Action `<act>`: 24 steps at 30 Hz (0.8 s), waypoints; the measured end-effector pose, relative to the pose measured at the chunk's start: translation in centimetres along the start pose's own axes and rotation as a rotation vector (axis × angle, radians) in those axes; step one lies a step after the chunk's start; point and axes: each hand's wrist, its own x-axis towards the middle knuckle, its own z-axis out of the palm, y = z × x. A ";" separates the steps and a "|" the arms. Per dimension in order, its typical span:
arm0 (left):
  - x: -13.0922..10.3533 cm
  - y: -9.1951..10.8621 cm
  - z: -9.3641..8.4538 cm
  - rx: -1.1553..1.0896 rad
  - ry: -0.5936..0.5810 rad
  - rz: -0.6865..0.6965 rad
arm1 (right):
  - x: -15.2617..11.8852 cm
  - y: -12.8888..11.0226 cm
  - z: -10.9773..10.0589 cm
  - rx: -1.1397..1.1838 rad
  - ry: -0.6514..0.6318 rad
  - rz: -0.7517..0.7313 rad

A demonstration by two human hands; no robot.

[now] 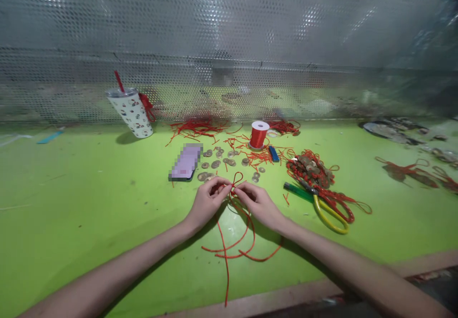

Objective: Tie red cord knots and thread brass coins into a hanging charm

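The left hand (pixel 209 198) and the right hand (pixel 259 204) pinch a red cord (pixel 224 249) between their fingers, its loop jutting past the fingertips and its loose ends trailing over the green table (pixel 107 232). Round coins (pixel 215 164) lie just beyond, scissors (pixel 329 218) to the right.

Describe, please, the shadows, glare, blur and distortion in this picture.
Head view: glare spots on the perforated panel; soft shadows beside the tumbler and left forearm; the tumbler's lean suggests wide-angle distortion; red cord fairly clear, right edge blurred.

A shiny perforated panel (pixel 161 26) backs the green tabletop (pixel 107 189)
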 end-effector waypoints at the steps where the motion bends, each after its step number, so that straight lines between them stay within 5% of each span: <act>1: 0.0 0.0 0.0 -0.001 0.008 -0.003 | 0.0 0.0 0.0 0.006 -0.004 0.000; 11: 0.0 -0.2 -0.2 -0.013 0.140 0.045 | 0.2 0.0 -0.2 0.026 0.052 0.068; 24: 0.3 -0.2 -0.3 0.138 0.118 0.112 | 0.5 0.4 -0.4 0.019 0.102 0.085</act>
